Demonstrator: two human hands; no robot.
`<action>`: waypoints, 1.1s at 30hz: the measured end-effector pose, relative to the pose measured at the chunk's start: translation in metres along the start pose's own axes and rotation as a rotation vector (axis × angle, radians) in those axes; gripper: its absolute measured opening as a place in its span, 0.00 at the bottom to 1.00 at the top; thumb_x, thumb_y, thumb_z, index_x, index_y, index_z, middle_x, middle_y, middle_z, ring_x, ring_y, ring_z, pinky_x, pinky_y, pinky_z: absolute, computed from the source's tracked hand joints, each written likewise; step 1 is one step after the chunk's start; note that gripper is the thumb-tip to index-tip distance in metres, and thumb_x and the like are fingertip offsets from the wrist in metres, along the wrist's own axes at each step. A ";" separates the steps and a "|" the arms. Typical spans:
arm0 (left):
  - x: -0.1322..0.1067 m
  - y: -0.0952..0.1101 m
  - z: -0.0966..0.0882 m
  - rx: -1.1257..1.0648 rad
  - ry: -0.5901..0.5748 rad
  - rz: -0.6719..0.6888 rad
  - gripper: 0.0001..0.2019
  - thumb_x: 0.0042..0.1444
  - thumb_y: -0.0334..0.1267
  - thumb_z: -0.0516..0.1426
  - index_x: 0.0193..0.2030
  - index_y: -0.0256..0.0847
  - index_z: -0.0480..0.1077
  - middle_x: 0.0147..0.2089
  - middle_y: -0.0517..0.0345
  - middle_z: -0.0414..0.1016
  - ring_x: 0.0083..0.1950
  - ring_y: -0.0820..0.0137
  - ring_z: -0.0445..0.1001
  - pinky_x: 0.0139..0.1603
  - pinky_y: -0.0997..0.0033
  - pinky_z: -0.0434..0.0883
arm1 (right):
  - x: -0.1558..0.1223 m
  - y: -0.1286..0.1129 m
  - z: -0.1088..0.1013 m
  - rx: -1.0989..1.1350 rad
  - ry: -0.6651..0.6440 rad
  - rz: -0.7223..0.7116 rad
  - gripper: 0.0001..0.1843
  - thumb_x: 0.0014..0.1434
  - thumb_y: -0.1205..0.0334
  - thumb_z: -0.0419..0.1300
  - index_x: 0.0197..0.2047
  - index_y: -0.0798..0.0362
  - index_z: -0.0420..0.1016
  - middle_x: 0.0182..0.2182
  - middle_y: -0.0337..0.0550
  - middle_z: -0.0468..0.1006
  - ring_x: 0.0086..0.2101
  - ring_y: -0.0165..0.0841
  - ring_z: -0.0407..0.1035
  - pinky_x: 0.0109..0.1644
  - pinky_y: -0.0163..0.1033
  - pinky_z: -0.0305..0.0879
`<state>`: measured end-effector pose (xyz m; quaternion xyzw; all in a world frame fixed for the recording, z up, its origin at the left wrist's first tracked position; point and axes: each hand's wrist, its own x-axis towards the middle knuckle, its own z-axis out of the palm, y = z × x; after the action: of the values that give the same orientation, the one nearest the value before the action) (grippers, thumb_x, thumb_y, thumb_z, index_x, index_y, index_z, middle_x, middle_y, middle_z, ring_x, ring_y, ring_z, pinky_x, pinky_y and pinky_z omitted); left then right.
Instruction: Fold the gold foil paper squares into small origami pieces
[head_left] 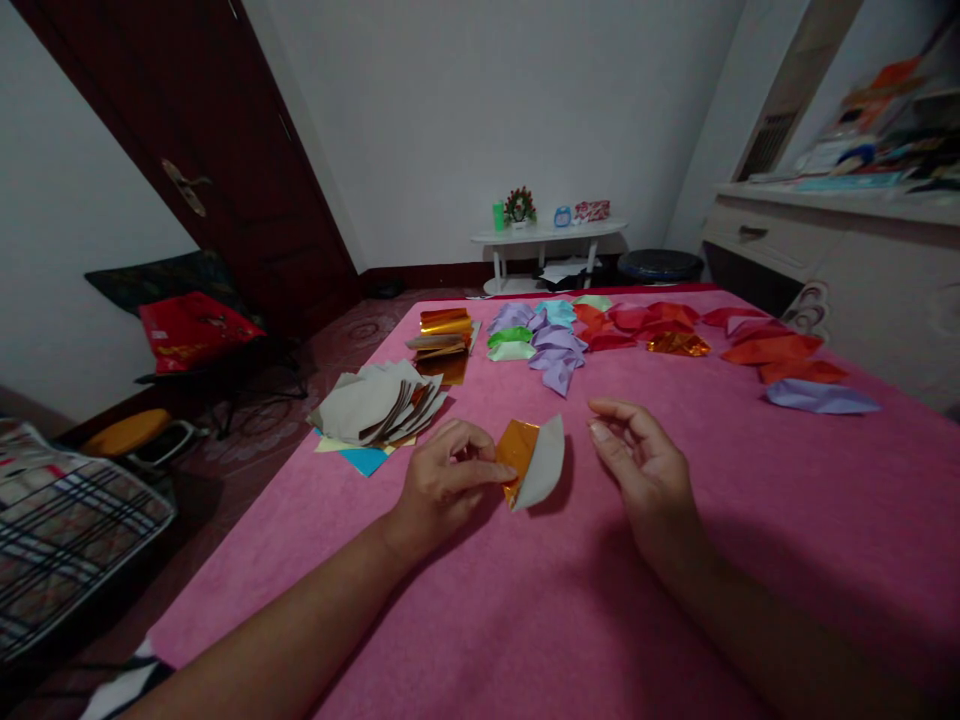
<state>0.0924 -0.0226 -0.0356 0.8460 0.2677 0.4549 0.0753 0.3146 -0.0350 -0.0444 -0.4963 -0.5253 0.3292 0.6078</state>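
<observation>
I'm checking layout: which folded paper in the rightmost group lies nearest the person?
The purple folded paper, at the group's near edge; the orange folded papers and red ones lie farther back.

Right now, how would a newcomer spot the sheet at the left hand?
On the pink tablecloth, find the left hand. At its fingertips is the sheet: half shiny gold, half pale grey, apart from the grey stack and the coloured folded pieces.

Paper: part-folded, gold foil half under the thumb of my left hand, plain grey flap angled up beyond it, right of that hand.
</observation>
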 end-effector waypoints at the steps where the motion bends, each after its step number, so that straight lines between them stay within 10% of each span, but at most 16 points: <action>1: -0.001 0.000 0.000 -0.025 -0.031 0.015 0.12 0.55 0.27 0.56 0.38 0.47 0.78 0.32 0.56 0.70 0.33 0.73 0.67 0.31 0.74 0.63 | 0.001 0.001 -0.001 0.026 -0.004 0.030 0.18 0.57 0.50 0.59 0.46 0.52 0.70 0.41 0.46 0.72 0.42 0.36 0.68 0.48 0.41 0.65; 14: -0.005 0.014 0.002 -0.312 -0.245 0.023 0.10 0.58 0.33 0.57 0.40 0.49 0.79 0.46 0.47 0.72 0.44 0.67 0.71 0.39 0.70 0.70 | 0.015 -0.003 -0.010 0.132 -0.607 0.343 0.24 0.50 0.46 0.64 0.44 0.56 0.75 0.37 0.47 0.79 0.34 0.34 0.73 0.37 0.37 0.68; 22: -0.005 0.011 0.005 -0.377 -0.224 -0.084 0.10 0.58 0.32 0.56 0.38 0.46 0.79 0.45 0.47 0.72 0.45 0.67 0.73 0.40 0.71 0.72 | 0.016 -0.003 -0.012 -0.037 -0.669 0.259 0.13 0.46 0.54 0.67 0.29 0.56 0.78 0.23 0.39 0.75 0.24 0.28 0.67 0.28 0.33 0.61; 33: 0.000 0.003 0.005 -0.477 -0.258 -0.399 0.13 0.58 0.30 0.53 0.38 0.41 0.80 0.37 0.49 0.77 0.38 0.69 0.75 0.39 0.71 0.71 | 0.008 -0.003 -0.008 -0.086 -0.412 0.089 0.10 0.48 0.56 0.64 0.27 0.55 0.77 0.23 0.41 0.75 0.25 0.31 0.67 0.28 0.35 0.62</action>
<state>0.0978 -0.0246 -0.0377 0.7861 0.3025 0.3701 0.3919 0.3235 -0.0302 -0.0387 -0.4667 -0.6298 0.4274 0.4505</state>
